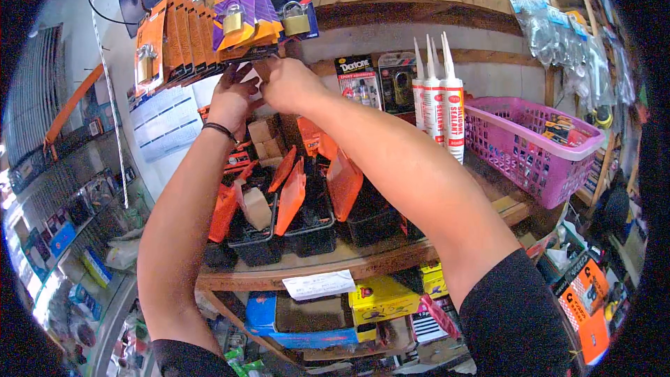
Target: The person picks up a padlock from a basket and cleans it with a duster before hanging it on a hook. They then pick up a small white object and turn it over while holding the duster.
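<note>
Hands meet high at a hanging row of carded brass padlocks on orange and purple backing cards (202, 35). Left hand (230, 98), fingers curled, touches the cards' lower edges just above its fingertips. Right hand (286, 84) is bunched narrow beside it; what it pinches I cannot tell. Below the fingers sit black bins with orange flip lids (307, 209); white sealant tubes (440, 91) stand right of them.

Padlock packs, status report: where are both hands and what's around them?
Left hand and right hand raised at hanging padlock packs, fingers on a pack's lower edge. Grip unclear. Open orange-lidded boxes below, sealant tubes to the right.
</note>
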